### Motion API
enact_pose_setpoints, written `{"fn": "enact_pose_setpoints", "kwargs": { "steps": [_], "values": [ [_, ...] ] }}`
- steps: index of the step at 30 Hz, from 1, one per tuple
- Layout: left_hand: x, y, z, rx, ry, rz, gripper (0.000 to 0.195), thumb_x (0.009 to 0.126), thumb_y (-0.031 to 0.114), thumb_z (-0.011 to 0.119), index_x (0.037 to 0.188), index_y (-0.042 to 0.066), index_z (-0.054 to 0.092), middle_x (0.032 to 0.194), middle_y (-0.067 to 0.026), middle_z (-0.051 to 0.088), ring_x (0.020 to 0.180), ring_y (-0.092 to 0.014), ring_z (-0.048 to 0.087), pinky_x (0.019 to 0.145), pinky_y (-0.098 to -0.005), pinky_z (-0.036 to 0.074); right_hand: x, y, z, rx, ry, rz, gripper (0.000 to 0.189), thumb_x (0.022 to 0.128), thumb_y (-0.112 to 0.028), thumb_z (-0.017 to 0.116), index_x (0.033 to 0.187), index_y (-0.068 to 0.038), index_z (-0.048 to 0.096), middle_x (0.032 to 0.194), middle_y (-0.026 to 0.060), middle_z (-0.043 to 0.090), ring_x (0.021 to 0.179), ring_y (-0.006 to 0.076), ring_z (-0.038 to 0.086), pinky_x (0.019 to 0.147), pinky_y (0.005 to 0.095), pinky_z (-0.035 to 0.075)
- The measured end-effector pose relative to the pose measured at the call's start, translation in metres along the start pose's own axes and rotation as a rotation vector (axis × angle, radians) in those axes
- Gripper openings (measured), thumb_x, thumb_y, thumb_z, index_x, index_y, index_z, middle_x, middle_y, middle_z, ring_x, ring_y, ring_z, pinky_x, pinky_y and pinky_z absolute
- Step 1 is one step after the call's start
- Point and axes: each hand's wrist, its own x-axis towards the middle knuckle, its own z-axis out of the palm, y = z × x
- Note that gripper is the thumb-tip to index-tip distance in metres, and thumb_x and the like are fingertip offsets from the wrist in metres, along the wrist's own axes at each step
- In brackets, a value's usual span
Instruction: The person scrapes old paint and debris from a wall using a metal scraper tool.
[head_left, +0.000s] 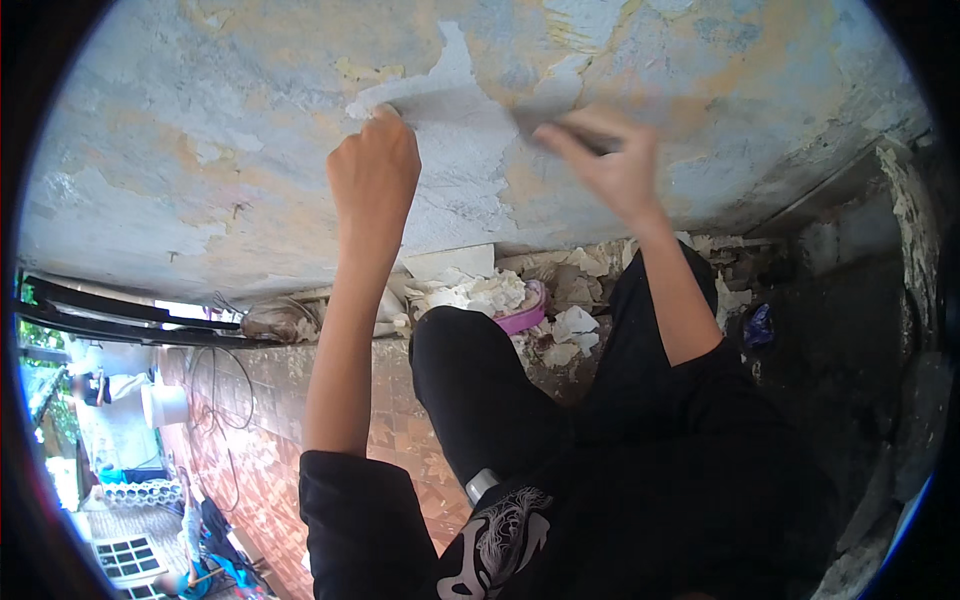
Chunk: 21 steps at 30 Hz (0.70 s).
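Observation:
A wall with flaking paint (292, 157) stands before me, mottled in pale blue, grey and ochre. In its middle is a lighter patch (457, 172) with ragged paint edges around it. My left hand (375, 161) is curled at the left edge of this patch, knuckles up. Its fingertips are hidden, so whether it pinches anything cannot be told. On the patch's right side, my right hand (611, 161) grips what looks like a scraper (531, 126), dark and blurred by motion, its front end close to the wall.
Paint flakes (480, 292) lie heaped at the wall's foot, around a pink container (525, 311). A crumpled purple wrapper (758, 327) lies at the right. Tiled floor (405, 420), a loose cable (244, 405) and a white bucket (165, 406) are left; two people are farther off.

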Motion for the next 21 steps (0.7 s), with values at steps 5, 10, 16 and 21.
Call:
{"fn": "enact_pose_setpoints", "kwargs": {
  "steps": [5, 10, 16, 21],
  "values": [
    [0.001, 0.001, -0.002, -0.101, -0.071, -0.085, 0.019, 0.085, 0.017, 0.047, 0.07, 0.004, 0.05, 0.059, -0.0162, 0.06, 0.054, -0.033, 0.061, 0.047, -0.0415, 0.048, -0.011, 0.017, -0.004, 0.133, 0.056, 0.07, 0.015, 0.073, -0.015, 0.072, 0.075, -0.001, 0.067, 0.067, 0.0089, 0.064, 0.058, 0.0156, 0.06, 0.054, 0.0263, 0.045],
    [-0.001, 0.0, 0.002, -0.127, -0.045, -0.11, 0.019, 0.084, 0.017, 0.048, 0.07, 0.004, 0.05, 0.058, -0.0159, 0.06, 0.054, -0.033, 0.062, 0.047, -0.0411, 0.048, -0.006, -0.001, -0.015, 0.121, 0.093, 0.164, 0.016, 0.072, -0.015, 0.074, 0.074, -0.001, 0.067, 0.066, 0.0088, 0.064, 0.057, 0.0135, 0.059, 0.054, 0.0262, 0.045],
    [-0.001, 0.003, 0.004, -0.141, -0.016, -0.117, 0.017, 0.083, 0.016, 0.048, 0.071, 0.004, 0.051, 0.058, -0.0151, 0.06, 0.055, -0.032, 0.062, 0.047, -0.0405, 0.049, -0.025, 0.022, 0.005, -0.078, -0.122, 0.008, 0.016, 0.071, -0.013, 0.074, 0.073, 0.001, 0.067, 0.067, 0.0088, 0.065, 0.057, 0.0124, 0.058, 0.054, 0.0271, 0.045],
    [-0.005, 0.005, 0.004, -0.142, 0.016, -0.149, 0.017, 0.083, 0.017, 0.049, 0.071, 0.005, 0.052, 0.058, -0.014, 0.06, 0.054, -0.031, 0.063, 0.046, -0.0393, 0.049, -0.01, 0.004, -0.021, 0.004, 0.12, 0.107, 0.015, 0.07, -0.012, 0.075, 0.072, 0.001, 0.066, 0.067, 0.0078, 0.065, 0.056, 0.0115, 0.057, 0.053, 0.0249, 0.044]
  ]
}}
